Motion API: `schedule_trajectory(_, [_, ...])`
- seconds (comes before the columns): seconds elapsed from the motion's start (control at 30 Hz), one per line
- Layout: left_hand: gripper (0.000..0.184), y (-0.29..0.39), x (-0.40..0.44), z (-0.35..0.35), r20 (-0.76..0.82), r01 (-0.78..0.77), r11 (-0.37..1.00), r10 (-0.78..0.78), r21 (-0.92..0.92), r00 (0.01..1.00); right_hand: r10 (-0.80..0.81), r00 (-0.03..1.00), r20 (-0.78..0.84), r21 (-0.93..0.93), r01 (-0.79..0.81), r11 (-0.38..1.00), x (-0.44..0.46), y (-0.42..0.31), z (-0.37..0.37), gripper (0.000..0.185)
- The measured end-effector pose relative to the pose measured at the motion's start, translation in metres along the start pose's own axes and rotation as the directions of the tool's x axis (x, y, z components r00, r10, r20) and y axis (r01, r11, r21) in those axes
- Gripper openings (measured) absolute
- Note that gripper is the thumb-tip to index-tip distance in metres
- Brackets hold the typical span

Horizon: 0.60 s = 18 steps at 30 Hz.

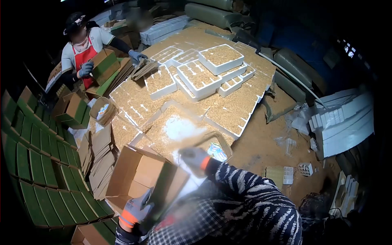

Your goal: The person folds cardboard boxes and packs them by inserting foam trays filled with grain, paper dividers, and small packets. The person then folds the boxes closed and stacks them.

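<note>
My left hand [138,207], in a grey glove with an orange cuff, grips the near edge of an open cardboard box [118,173]. The box is tilted, green on its outer side, and its bare brown inside faces up. My right hand [193,157], gloved the same way, is smeared by motion beyond the box's right side; its fingers cannot be made out. Just right of it stands a round basket [229,152] with blue-and-white packets [217,151]. A heap of white material [179,127] lies on the sawdust-like filling beyond this hand.
White foam trays [220,65] full of tan grains are stacked on the wide table surface [143,96]. Rows of green boxes [41,167] fill the left. Flat cardboard pieces [102,157] lean beside my box. Across the table, a person in a red apron [86,57] handles boxes and cardboard.
</note>
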State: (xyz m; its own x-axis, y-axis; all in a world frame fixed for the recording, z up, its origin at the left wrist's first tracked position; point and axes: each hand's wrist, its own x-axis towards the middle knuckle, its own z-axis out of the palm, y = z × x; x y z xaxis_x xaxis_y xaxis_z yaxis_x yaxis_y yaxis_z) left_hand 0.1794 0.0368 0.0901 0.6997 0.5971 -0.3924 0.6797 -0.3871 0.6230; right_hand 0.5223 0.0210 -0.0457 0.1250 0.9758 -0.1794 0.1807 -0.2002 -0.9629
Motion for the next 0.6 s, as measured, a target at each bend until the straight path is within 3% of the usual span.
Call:
schedule_trajectory(0.03, [0.054,0.002,-0.002,0.0,0.045,0.027,0.999,-0.026,-0.021,0.999,-0.371,0.861,-0.347,-0.28,0.282,0.918,0.018,0.033,-0.044,0.052])
schedule_trajectory(0.07, [0.048,0.005,-0.002,-0.001,0.088,0.057,0.998,-0.053,-0.04,0.995,-0.423,0.696,-0.581,-0.533,0.068,0.844,0.017,0.039,-0.091,0.066])
schedule_trajectory(0.1, [0.048,0.007,0.001,-0.005,0.092,0.053,0.998,-0.049,-0.043,0.995,-0.339,0.512,-0.789,-0.508,-0.235,0.829,0.018,0.06,-0.131,0.086])
schedule_trajectory(0.13, [0.045,0.009,0.003,-0.011,0.018,-0.028,0.999,0.027,0.04,0.999,-0.166,0.349,-0.923,-0.351,-0.577,0.738,0.026,0.109,-0.171,0.105])
schedule_trajectory(0.17, [0.041,0.008,0.006,-0.016,-0.054,-0.102,0.986,0.109,0.13,0.993,0.177,0.255,-0.951,-0.053,-0.693,0.719,0.021,0.129,-0.2,0.11])
schedule_trajectory(0.2, [0.042,-0.025,0.006,0.003,-0.44,-0.298,0.935,0.353,0.192,0.826,0.492,0.126,-0.861,0.228,-0.77,0.595,0.021,0.145,-0.225,0.114])
schedule_trajectory(0.27, [0.041,-0.023,0.001,0.003,-0.704,-0.07,0.939,0.299,0.336,0.645,0.223,0.585,-0.78,-0.044,-0.407,0.912,0.027,0.233,-0.244,0.116])
schedule_trajectory(0.33, [0.04,-0.047,0.0,0.014,-0.91,0.067,0.962,0.225,0.264,0.348,0.166,0.513,-0.842,0.039,-0.249,0.968,0.022,0.187,-0.223,0.106])
schedule_trajectory(0.37, [0.043,-0.049,-0.003,0.014,-0.948,0.074,0.987,0.118,0.146,0.295,0.135,0.471,-0.872,0.072,-0.149,0.986,0.018,0.167,-0.212,0.101])
schedule_trajectory(0.4, [0.043,-0.05,-0.001,0.015,-0.952,0.085,0.986,0.112,0.141,0.286,0.093,0.413,-0.906,0.097,-0.011,0.995,0.023,0.167,-0.21,0.096])
schedule_trajectory(0.43, [0.045,-0.049,0.001,0.015,-0.975,0.085,0.995,0.028,0.048,0.222,0.093,0.358,-0.929,0.035,-0.167,0.985,0.018,0.134,-0.203,0.089])
schedule_trajectory(0.47, [0.047,-0.051,-0.001,0.017,-0.986,0.083,0.996,-0.057,-0.045,0.157,0.122,0.393,-0.911,0.251,0.296,0.922,0.025,0.14,-0.205,0.087])
schedule_trajectory(0.53, [0.052,-0.067,-0.003,0.026,-0.968,0.109,0.977,-0.2,-0.185,0.152,0.116,0.482,-0.869,0.26,0.243,0.935,0.002,0.114,-0.213,0.086])
schedule_trajectory(0.57, [0.053,-0.076,0.001,0.034,-0.944,-0.008,0.96,-0.273,-0.28,0.187,0.095,0.557,-0.825,0.305,0.298,0.904,-0.001,0.134,-0.23,0.086])
schedule_trajectory(0.6, [0.055,-0.083,0.002,0.041,-0.913,-0.121,0.92,-0.34,-0.372,0.224,0.14,0.623,-0.769,0.366,0.251,0.896,-0.016,0.084,-0.219,0.083])
